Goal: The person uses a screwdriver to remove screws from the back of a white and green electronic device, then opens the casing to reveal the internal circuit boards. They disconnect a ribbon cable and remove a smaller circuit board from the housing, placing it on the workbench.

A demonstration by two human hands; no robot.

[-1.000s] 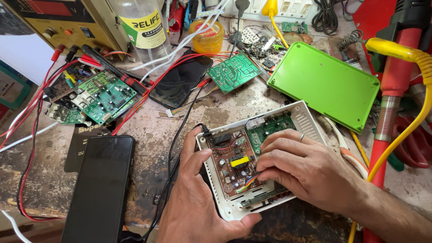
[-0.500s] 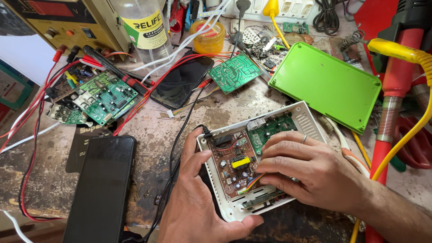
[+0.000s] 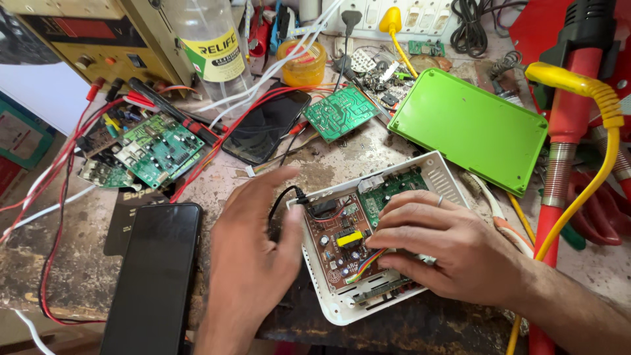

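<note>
Head view looks down on a cluttered, stained workbench (image 3: pixel 328 158) where an opened white plastic device case (image 3: pixel 342 315) lies near the front edge, its long axis running from the near left corner up toward the far right, a vented wall at the far end. Inside it sit a brown circuit board (image 3: pixel 338 246) with a yellow component and a smaller green board (image 3: pixel 391 187), with coloured wires running between them. The right hand (image 3: pixel 447 246) lies over the case's right half, fingers curled down onto the boards; whether they pinch anything cannot be told. The left hand (image 3: pixel 253 256) rests beside the case's left edge, fingers loosely spread, thumb against the rim near a black cable (image 3: pixel 279 197). The case's bright green lid (image 3: pixel 470 125) lies apart at the far right. A dark phone (image 3: pixel 154 276) lies flat at the near left. Farther back stand a clear bottle with a yellow-green label (image 3: pixel 213 52), a round amber tub (image 3: pixel 302 62) and a yellow power supply box (image 3: pixel 85 39).
</note>
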